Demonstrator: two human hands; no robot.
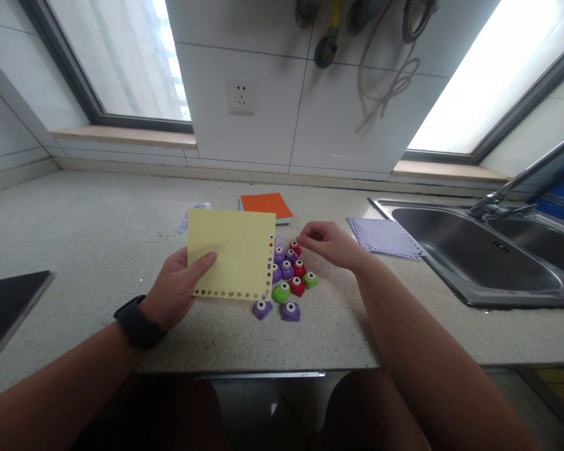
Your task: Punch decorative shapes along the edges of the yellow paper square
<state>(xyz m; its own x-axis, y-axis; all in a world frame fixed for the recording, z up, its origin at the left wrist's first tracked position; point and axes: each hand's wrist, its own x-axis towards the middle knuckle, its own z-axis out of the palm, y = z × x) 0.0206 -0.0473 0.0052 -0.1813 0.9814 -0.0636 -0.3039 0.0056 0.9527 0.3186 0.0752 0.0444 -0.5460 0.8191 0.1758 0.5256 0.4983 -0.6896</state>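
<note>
Left hand [176, 291]: closed in a pinch on the lower left corner of the yellow sheet [232, 254], thumb on the upper face, fingers behind. The sheet is held just above the tabletop [98, 232], face toward the camera. Its bottom and right edges carry a row of small punched shapes. A black wristwatch [136, 322] sits on this wrist.

Right hand [331, 243]: fingers curled together, fingertips at the red punch [295, 247] on the far end of the punch cluster [287, 279]. Whether the punch is gripped or only touched cannot be told.

Punch cluster: small purple, red and green punches lying close together on the tabletop, just right of the sheet's right edge and partly behind it.

Other items: an orange paper stack [267, 205] lies beyond the sheet. A lilac sheet [384, 237] with punched borders lies right of the right hand, near the sink [479, 250]. The sink is a steel basin set into the tabletop at right.
</note>
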